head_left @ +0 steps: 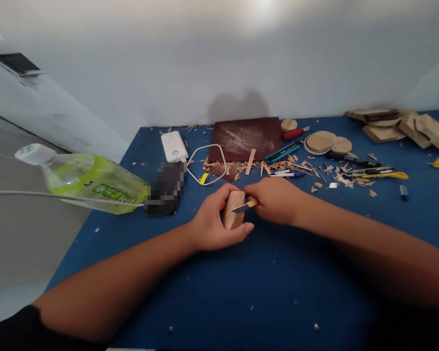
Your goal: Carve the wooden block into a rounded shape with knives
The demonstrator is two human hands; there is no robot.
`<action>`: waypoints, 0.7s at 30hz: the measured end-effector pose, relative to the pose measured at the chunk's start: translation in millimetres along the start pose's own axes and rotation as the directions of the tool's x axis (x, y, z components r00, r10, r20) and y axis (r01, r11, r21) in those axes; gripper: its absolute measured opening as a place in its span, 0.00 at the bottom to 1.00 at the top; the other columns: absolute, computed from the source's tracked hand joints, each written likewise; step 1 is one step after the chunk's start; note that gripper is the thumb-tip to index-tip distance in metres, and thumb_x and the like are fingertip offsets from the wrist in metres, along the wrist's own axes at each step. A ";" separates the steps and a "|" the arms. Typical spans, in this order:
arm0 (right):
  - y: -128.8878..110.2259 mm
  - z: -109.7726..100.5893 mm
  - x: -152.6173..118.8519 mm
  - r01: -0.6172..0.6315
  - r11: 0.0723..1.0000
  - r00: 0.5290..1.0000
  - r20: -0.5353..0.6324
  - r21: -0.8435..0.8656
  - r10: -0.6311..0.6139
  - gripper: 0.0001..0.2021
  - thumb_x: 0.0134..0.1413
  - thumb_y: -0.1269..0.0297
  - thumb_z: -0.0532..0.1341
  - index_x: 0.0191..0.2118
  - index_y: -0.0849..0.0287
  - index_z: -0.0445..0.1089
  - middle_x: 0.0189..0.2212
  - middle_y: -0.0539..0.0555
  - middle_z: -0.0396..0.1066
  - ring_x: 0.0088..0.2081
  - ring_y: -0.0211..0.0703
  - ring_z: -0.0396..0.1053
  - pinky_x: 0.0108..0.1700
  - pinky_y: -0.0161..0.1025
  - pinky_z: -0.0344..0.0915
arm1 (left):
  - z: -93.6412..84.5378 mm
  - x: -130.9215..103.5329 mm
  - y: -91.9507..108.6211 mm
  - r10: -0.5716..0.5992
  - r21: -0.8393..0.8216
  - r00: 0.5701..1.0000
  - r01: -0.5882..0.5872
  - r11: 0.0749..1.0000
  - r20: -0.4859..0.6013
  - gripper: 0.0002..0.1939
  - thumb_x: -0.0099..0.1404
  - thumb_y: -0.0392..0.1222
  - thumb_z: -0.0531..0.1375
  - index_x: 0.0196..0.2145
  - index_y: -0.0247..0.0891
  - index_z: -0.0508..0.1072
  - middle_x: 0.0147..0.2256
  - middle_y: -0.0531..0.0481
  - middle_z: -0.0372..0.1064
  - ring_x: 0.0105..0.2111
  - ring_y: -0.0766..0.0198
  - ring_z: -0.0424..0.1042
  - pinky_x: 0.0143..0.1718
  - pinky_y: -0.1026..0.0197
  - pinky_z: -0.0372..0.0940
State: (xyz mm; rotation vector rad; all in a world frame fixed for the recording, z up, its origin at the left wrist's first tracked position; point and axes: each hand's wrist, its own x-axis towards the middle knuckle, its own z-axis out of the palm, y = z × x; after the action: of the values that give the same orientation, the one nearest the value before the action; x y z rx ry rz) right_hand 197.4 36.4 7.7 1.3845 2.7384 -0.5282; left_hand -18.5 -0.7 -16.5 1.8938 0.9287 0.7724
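My left hand (214,224) is wrapped round a small wooden block (234,214), its thumb along the near side. In my right hand (276,201) is a carving knife (246,206) with a yellowish handle, mostly hidden by the closed fingers. The blade points left and lies against the block's upper face. Both hands are over the middle of the blue table (219,292). Just beyond them, wood shavings (254,168) lie scattered along a dark red board (245,139).
A green-labelled bottle (95,183) stands at the left, near a white power bank (174,146) with a looped cable (225,163). A teal cutter (283,152), red-handled knife (294,133), pens and wooden discs (320,141) lie behind right. Wood pieces (382,131) are piled far right.
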 end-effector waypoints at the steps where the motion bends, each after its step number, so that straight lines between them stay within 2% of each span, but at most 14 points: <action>1: 6.2 -2.2 2.7 -0.049 0.999 0.998 -0.026 -0.020 0.048 0.11 0.60 0.65 0.58 0.41 0.54 0.78 0.37 0.56 0.82 0.35 0.48 0.74 0.33 0.41 0.51 | 0.9 -1.1 1.0 -0.004 -0.018 1.000 0.004 1.000 0.016 0.24 0.58 0.49 0.72 0.45 0.41 0.66 0.31 0.56 0.64 0.27 0.67 0.63 0.28 0.63 0.60; 4: 26.5 -11.5 8.6 -0.251 0.966 0.964 -0.108 -0.067 0.243 0.13 0.63 0.66 0.55 0.41 0.56 0.78 0.39 0.59 0.82 0.36 0.49 0.74 0.33 0.41 0.50 | 3.0 -3.2 2.9 0.005 -0.076 0.997 0.001 0.997 0.075 0.27 0.57 0.50 0.73 0.46 0.41 0.65 0.31 0.56 0.66 0.25 0.67 0.64 0.27 0.63 0.60; 5: 29.6 -13.6 8.7 -0.276 0.959 0.956 -0.121 -0.066 0.266 0.13 0.64 0.65 0.55 0.40 0.56 0.78 0.39 0.59 0.82 0.36 0.49 0.74 0.33 0.42 0.50 | 3.2 -3.1 2.9 0.004 -0.078 0.997 0.002 0.997 0.079 0.27 0.56 0.50 0.73 0.46 0.41 0.65 0.31 0.56 0.67 0.26 0.67 0.64 0.27 0.63 0.61; 7: 26.3 -14.2 5.7 -0.216 0.976 0.969 -0.129 -0.032 0.210 0.13 0.64 0.65 0.54 0.39 0.56 0.77 0.38 0.57 0.82 0.36 0.47 0.74 0.33 0.41 0.51 | 2.8 -1.6 1.7 -0.037 -0.039 0.999 0.038 0.999 0.024 0.26 0.57 0.49 0.72 0.46 0.41 0.65 0.32 0.55 0.67 0.27 0.65 0.66 0.29 0.62 0.62; 9: 13.3 -10.0 0.1 -0.082 0.997 0.992 -0.094 0.014 0.083 0.12 0.64 0.65 0.55 0.39 0.55 0.77 0.36 0.55 0.82 0.35 0.46 0.74 0.34 0.40 0.52 | 1.9 0.4 -0.1 -0.049 -0.015 0.998 0.049 0.999 -0.039 0.24 0.58 0.48 0.71 0.46 0.41 0.65 0.33 0.54 0.66 0.29 0.65 0.66 0.30 0.61 0.63; 12: -5.4 -1.7 -5.8 0.035 0.999 0.999 -0.004 0.029 -0.035 0.10 0.61 0.64 0.58 0.40 0.54 0.78 0.34 0.54 0.82 0.33 0.46 0.74 0.33 0.40 0.51 | 0.9 2.0 -1.1 -0.021 -0.021 0.999 0.020 1.000 -0.026 0.23 0.59 0.48 0.71 0.45 0.41 0.65 0.33 0.55 0.65 0.29 0.65 0.64 0.30 0.61 0.62; 15: -3.6 -0.1 -2.4 -0.001 1.000 1.000 -0.001 0.003 0.001 0.09 0.60 0.64 0.59 0.40 0.54 0.78 0.36 0.55 0.82 0.35 0.48 0.75 0.33 0.40 0.52 | 0.6 1.8 1.6 -0.034 -0.020 0.999 0.034 0.999 0.015 0.23 0.59 0.49 0.71 0.44 0.41 0.65 0.32 0.56 0.64 0.27 0.66 0.62 0.29 0.62 0.61; 18: 16.4 -5.5 6.7 -0.108 0.993 0.992 -0.066 -0.046 0.105 0.10 0.61 0.65 0.57 0.40 0.56 0.78 0.39 0.58 0.82 0.38 0.49 0.75 0.34 0.41 0.53 | 0.1 0.8 5.8 -0.041 -0.007 0.999 0.041 0.999 0.010 0.22 0.60 0.50 0.71 0.44 0.41 0.65 0.32 0.55 0.63 0.28 0.66 0.62 0.28 0.62 0.60; 21: 34.6 -11.6 11.7 -0.226 0.973 0.969 -0.115 -0.054 0.219 0.12 0.63 0.66 0.55 0.40 0.56 0.77 0.39 0.59 0.82 0.37 0.49 0.74 0.34 0.41 0.53 | 0.2 -0.2 6.9 0.001 0.002 0.998 -0.001 1.000 0.056 0.26 0.57 0.50 0.72 0.46 0.41 0.65 0.34 0.54 0.66 0.29 0.64 0.65 0.29 0.61 0.62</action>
State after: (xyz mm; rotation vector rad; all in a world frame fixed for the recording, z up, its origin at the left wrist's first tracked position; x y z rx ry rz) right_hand 218.9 68.1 6.7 1.7227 2.6026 -0.3552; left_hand -16.4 -3.3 -10.4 1.9082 0.8944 0.7153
